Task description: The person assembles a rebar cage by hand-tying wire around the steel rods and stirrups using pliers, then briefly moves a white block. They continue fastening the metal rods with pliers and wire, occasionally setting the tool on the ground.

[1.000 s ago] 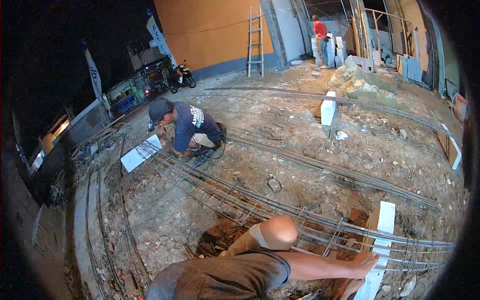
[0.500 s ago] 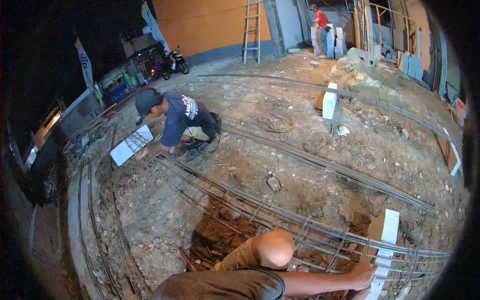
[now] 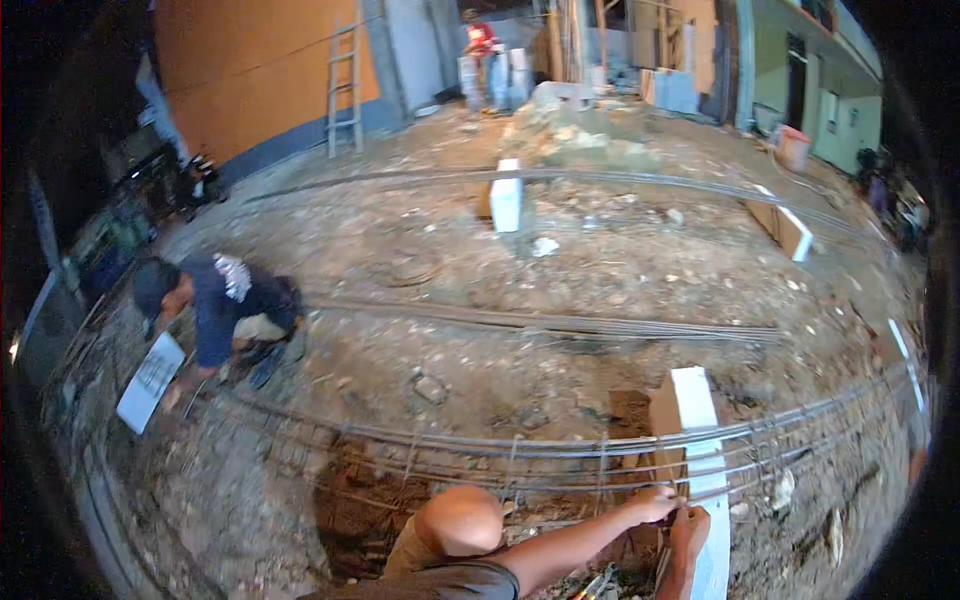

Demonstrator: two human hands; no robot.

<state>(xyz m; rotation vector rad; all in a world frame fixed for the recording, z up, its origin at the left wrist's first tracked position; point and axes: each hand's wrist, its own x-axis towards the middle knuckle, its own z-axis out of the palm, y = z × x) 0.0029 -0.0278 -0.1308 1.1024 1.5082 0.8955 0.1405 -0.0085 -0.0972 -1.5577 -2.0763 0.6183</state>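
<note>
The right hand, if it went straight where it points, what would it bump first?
The right hand would probably bump the nearest rod, just ahead, though depth is unclear and the left hand is very close.

The left hand [image 3: 650, 505] and right hand [image 3: 690, 532] are close together, their fingers [image 3: 693, 516] at the near bars of a rebar cage [image 3: 560, 447], by the left edge of the block [image 3: 716, 530] beneath it. The cage runs both left and right of the fingers. The wearer's knee [image 3: 460, 520] is left of them; a tool [image 3: 597, 582] lies below-left, nearer the wearer. Beyond the fingers lies a bundle of rods [image 3: 620, 326]; behind that, long bars [image 3: 400, 178] cross a second block [image 3: 507, 205]. Far left, a crouching person [image 3: 215, 310] is beside a third block [image 3: 150, 385]. Farthest beyond, a ladder [image 3: 345, 90] stands leftward, a bucket [image 3: 793, 150] rightward.
</note>
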